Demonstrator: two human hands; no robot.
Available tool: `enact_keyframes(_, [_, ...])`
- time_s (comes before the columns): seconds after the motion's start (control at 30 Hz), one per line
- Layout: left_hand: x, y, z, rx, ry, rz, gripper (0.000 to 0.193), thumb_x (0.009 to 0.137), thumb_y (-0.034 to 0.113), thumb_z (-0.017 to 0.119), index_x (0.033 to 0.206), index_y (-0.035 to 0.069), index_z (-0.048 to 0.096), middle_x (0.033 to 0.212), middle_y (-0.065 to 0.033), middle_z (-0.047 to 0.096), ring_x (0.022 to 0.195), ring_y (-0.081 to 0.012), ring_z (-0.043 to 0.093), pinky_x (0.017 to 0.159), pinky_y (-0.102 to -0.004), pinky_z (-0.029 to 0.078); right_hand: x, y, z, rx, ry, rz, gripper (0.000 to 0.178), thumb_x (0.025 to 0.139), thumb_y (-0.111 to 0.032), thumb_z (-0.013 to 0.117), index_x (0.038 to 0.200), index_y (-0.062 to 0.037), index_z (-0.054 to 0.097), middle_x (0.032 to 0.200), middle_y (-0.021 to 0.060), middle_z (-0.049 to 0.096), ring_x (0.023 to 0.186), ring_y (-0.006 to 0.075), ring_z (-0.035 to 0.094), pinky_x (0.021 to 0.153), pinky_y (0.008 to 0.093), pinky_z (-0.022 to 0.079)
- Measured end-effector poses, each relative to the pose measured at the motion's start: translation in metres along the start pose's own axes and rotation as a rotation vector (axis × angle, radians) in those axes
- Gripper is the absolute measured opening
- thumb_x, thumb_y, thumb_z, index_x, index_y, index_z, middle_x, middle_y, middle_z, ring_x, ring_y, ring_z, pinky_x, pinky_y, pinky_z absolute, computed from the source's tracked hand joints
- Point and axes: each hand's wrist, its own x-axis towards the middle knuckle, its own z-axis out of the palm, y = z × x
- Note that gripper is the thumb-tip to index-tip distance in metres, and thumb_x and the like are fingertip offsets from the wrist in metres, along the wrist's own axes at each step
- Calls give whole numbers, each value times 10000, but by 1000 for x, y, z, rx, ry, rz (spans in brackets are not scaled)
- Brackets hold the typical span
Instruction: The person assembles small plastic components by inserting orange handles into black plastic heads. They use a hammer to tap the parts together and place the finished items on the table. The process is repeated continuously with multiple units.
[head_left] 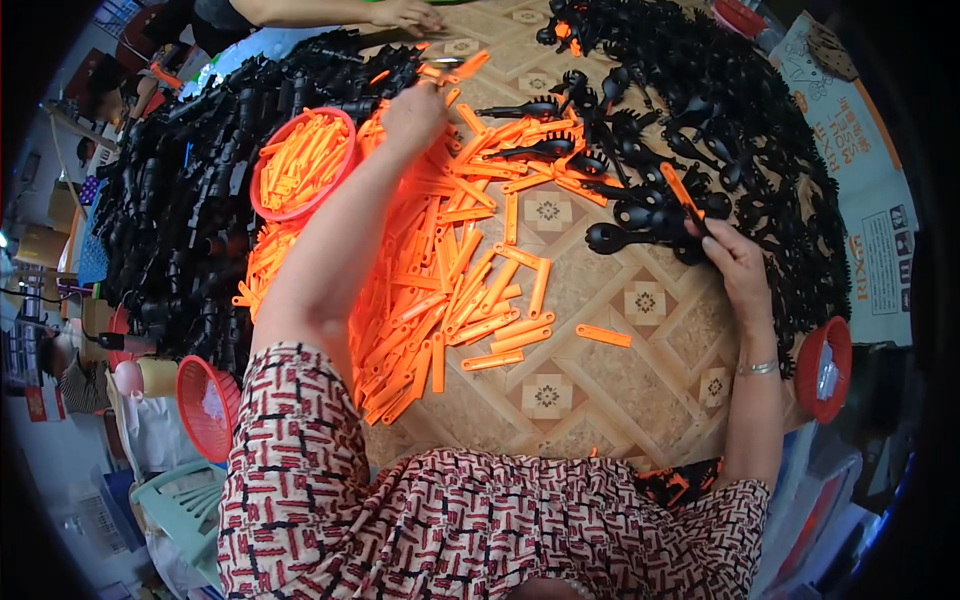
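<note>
My left hand is closed at the far end of a large heap of orange plastic handle pieces. Orange strips and a shiny grey bit show just beyond its fingers; what they grip is hard to make out. On the right, my right hand pinches an orange handle piece with a dark part at its lower end, tilted up over the black plastic utensils. Black ladles and spoons lie just left of that hand. Several black pasta servers rest across the heap's far right side.
A red basket full of orange pieces stands left of my left forearm. Black parts are piled at the left, and more black utensils at the right. Red baskets sit by the table edges. Another person's hand reaches in at the far side.
</note>
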Motion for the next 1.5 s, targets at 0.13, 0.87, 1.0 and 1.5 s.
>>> enact_keyframes(0.13, [-66,15,-31,-104,-169,164,405,993,377,492,1194,97,704,1083,-229,718,1065,-399,679,919,-493,522,-32,1,9,-80,26,-95,260,959,-37,611,1184,64,696,1141,93,718,1082,170,644,980,285,468])
enact_keyframes(0.87, [-82,-20,-46,-247,29,114,414,975,372,643,1285,103,696,928,-133,740,848,-246,698,746,-370,516,-46,-16,49,149,90,5,256,999,-65,600,1213,36,697,1085,34,733,979,97,646,888,231,491])
enact_keyframes(1.0, [-79,-12,-41,-87,223,148,460,913,461,680,1219,120,721,1038,-199,736,1009,-357,698,837,-451,523,-16,-21,69,317,135,-33,248,1017,-78,591,1203,51,694,1092,54,735,969,90,659,912,228,510])
enact_keyframes(1.5, [12,21,15,-80,6,376,359,850,250,702,1171,92,681,1039,-195,713,969,-352,685,847,-456,523,39,-19,76,30,130,-57,188,880,-63,715,1056,2,704,932,22,680,801,88,599,756,244,489])
